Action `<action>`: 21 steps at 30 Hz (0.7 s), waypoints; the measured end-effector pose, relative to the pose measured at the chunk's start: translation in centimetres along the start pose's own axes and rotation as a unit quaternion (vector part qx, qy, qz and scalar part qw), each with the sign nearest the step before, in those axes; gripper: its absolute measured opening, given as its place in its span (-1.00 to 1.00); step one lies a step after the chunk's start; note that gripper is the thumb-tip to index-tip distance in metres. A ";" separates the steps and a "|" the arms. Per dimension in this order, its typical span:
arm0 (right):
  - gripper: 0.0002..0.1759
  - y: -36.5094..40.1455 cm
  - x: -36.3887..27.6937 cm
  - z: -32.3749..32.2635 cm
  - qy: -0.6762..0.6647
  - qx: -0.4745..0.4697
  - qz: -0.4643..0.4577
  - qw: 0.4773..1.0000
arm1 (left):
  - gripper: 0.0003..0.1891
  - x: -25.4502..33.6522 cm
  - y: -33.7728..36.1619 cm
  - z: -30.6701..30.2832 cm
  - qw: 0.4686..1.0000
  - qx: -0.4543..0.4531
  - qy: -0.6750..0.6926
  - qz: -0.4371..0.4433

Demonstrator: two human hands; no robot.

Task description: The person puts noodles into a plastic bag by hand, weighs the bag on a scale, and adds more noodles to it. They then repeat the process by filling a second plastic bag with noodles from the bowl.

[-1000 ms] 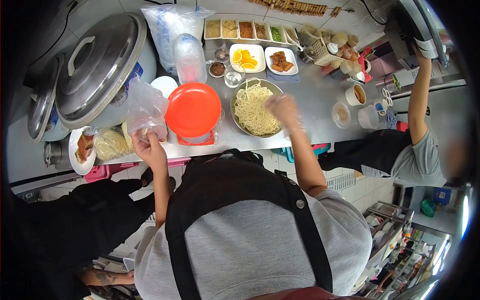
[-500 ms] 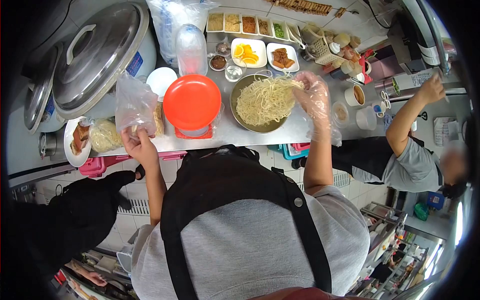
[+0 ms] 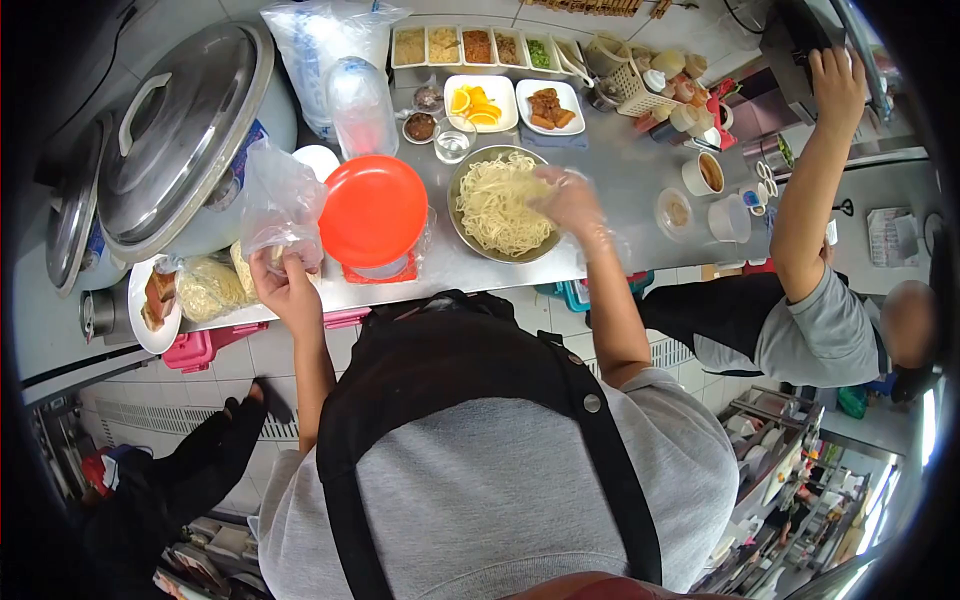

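My left hand point(image 3: 284, 284) pinches the lower edge of a clear plastic bag point(image 3: 280, 205), which stands up puffed above the fingers; its contents are hard to make out. My right hand point(image 3: 570, 204), in a clear plastic glove, is over the right side of a round metal bowl point(image 3: 455, 212). Pale noodles point(image 3: 498, 205) fill the bowl, and blurred strands run into the right fingers, which are smeared by motion. Between my hands, a red-orange plate point(image 3: 373, 210) sits above a red base point(image 3: 385, 272).
Behind the bowl are orange slices point(image 3: 476, 104), a dish of brown pieces point(image 3: 551, 110), a glass point(image 3: 454, 142) and topping trays point(image 3: 477, 45). Large lidded pots point(image 3: 180, 140) stand left, with bagged noodles point(image 3: 210, 290) in front. A co-worker's arm point(image 3: 815, 190) reaches up at right.
My right hand has moved left and slightly down, and the lifted clump of noodles now lies lower in the bowl. The left hand still holds the bag. At right, the co-worker's hand is higher.
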State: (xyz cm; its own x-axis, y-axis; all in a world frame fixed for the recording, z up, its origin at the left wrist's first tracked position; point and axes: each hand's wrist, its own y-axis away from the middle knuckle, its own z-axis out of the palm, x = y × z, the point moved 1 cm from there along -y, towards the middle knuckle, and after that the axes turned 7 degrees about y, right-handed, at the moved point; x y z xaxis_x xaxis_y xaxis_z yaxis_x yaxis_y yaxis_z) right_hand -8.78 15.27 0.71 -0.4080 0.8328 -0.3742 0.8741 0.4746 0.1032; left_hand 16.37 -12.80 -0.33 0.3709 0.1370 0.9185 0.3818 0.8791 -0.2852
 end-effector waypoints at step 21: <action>-0.56 0.6 -4.3 -6.7 -0.012 0.079 -0.014 0.997 | -0.70 0.0 -0.5 1.6 0.999 -0.019 0.034 0.003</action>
State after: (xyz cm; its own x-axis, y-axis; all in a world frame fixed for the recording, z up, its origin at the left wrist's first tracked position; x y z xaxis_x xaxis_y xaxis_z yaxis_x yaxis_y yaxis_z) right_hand -8.28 13.83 8.58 -0.4286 0.8117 -0.3968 0.8935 0.4459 -0.0529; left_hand 14.85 -12.48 0.21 0.4293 0.1108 0.8963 0.4101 0.8603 -0.3028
